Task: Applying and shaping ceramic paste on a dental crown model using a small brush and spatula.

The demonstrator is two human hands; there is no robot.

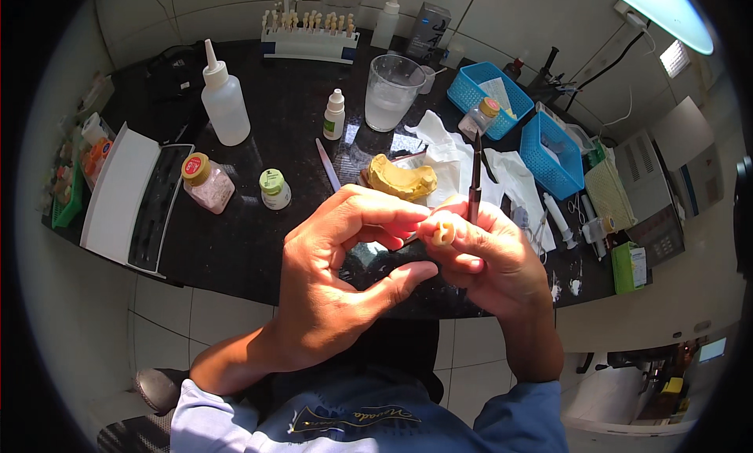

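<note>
On my feed the right hand (506,253) is closed, its thumb and fingertips pinching a small cream piece (444,233) with an opening in it, while a slim dark tool (475,178) stands up out of the same grip, tip pointing away from the wearer. The left hand (325,269) I read as half open, thumb and forefinger curved wide apart in a C, the forefinger's end right by the cream piece; from this angle I can't tell whether it touches. Just beyond the fingers I have a yellow dental model (400,177) on the black tabletop (235,249), with crumpled white tissue (514,178) to its right and a lilac blade-shaped tool (327,164) to its left. Further left I make out a green-lidded jar (274,190) and a gold-lidded bottle (210,188) of pinkish powder. Farther back I see a small white dropper bottle (334,117) and, to its right, a clear cup (390,96) partly filled with liquid. Two blue baskets (468,100) sit toward the right, and near the wall I find a rack (308,51) of tooth-shaped samples.
</note>
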